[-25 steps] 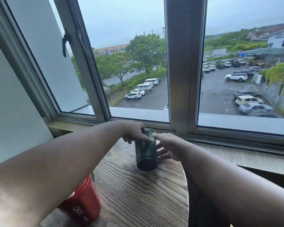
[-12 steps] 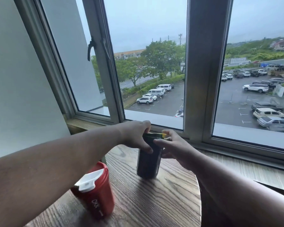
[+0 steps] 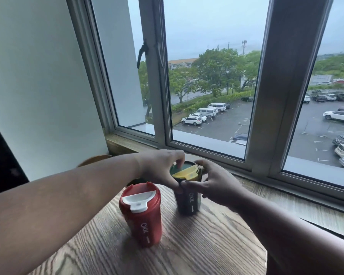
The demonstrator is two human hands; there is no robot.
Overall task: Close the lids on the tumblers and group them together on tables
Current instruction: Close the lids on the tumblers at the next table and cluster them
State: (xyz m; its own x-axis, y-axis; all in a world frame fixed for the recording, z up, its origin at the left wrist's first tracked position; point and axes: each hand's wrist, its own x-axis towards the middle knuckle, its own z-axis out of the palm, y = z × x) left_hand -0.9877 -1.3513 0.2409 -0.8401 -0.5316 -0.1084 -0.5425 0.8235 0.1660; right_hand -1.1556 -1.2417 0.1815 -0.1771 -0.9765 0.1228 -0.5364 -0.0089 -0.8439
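A dark green tumbler (image 3: 188, 201) with a green and yellow lid (image 3: 185, 172) stands upright on the round wooden table (image 3: 187, 245). My left hand (image 3: 159, 169) grips the lid's rim from the left, fingertips on top of the lid. My right hand (image 3: 213, 185) holds the tumbler's upper right side, thumb at the front below the lid. A red tumbler (image 3: 142, 217) with a white flip lid (image 3: 137, 200) stands upright just left and nearer, close to the green one but apart from it.
A wooden window sill (image 3: 286, 197) and a metal window frame (image 3: 274, 92) run behind the table. A white wall (image 3: 38, 86) stands to the left. A rounded wooden chair back (image 3: 93, 160) shows behind my left forearm. The table edge falls off at the right.
The view has shifted, bringing the red tumbler fully into sight. The green tumbler has gone from tilted to upright, and its lid top now shows under my left fingertips.
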